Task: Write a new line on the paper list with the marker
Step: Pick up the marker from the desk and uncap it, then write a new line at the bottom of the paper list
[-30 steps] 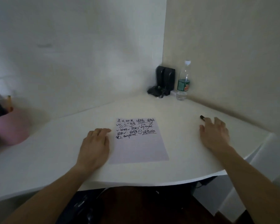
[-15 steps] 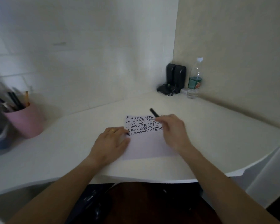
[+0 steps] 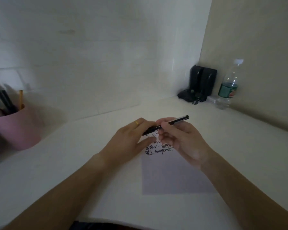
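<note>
A white paper list (image 3: 173, 173) lies on the pale desk (image 3: 73, 163), with black handwriting on its upper part and a blank lower half. Both hands hover over its top edge and hide much of the writing. My right hand (image 3: 181, 140) grips the barrel of a black marker (image 3: 175, 121), which points up to the right. My left hand (image 3: 131, 140), with a gold ring on one finger, pinches the marker's left end. Whether the cap is on or off is hidden by the fingers.
A pink cup (image 3: 15, 127) of pens stands at the far left. In the back corner are black speakers (image 3: 201, 82) with a tangle of cable and a clear water bottle (image 3: 229, 85). Walls close off the desk behind and to the right.
My right hand took the marker from the right side of the desk and carried it over the paper. My left hand lifted off the paper's left edge and closed on the marker's end.
</note>
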Action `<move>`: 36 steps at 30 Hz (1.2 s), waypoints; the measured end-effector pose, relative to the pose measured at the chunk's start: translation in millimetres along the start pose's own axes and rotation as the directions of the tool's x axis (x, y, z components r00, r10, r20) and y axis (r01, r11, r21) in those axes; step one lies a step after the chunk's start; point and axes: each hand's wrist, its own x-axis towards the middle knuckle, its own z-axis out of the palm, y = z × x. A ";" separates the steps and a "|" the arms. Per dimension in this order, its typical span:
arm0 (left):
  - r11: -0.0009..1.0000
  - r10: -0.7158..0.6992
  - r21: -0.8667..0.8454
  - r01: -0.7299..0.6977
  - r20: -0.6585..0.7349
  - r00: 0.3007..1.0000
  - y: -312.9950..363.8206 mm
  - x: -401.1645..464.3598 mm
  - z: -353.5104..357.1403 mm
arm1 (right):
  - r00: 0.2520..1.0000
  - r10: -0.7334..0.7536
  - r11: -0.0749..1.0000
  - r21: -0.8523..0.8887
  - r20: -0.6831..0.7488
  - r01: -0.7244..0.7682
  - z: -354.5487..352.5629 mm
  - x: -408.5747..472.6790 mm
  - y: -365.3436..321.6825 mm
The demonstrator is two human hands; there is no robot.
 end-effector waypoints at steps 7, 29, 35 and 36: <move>0.995 0.019 -0.102 -0.024 -0.049 0.999 -2.9 -2.4 7.0 | 0.983 -0.141 0.988 -0.081 -0.119 0.132 2.3 2.2 25.0; 0.940 -0.186 -0.220 0.259 0.305 0.934 -28.7 -27.4 -12.7 | 0.973 -0.094 0.981 -0.184 -0.211 0.055 8.5 -13.7 4.0; 0.943 -0.211 -0.191 0.274 0.297 0.931 -30.9 -27.0 -5.1 | 0.966 -0.050 0.933 -0.358 -0.253 -0.046 11.3 -34.5 24.1; 0.942 -0.215 -0.192 0.277 0.291 0.932 -32.1 -27.1 -3.9 | 0.964 -0.067 0.929 -0.368 -0.258 -0.034 10.4 -34.9 25.2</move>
